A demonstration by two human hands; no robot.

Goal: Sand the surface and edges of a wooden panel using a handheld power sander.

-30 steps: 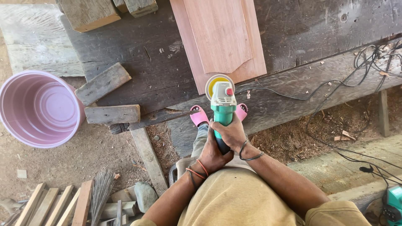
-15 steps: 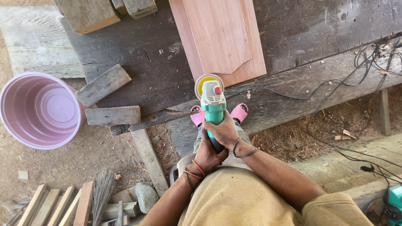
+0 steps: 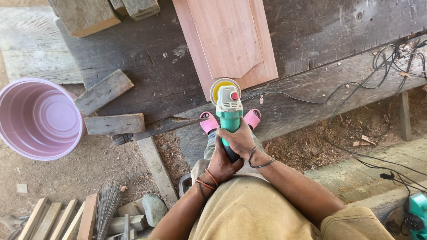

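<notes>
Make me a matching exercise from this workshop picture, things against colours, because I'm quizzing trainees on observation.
Things:
1. sander body
2. bucket
3. sanding disc
4. wooden panel

Colours:
a. yellow
b. reddish brown
c. teal green
d. pale pink

Pairs: 1-c, 2-d, 3-a, 4-b. Both the left hand and the right hand grip the sander.
</notes>
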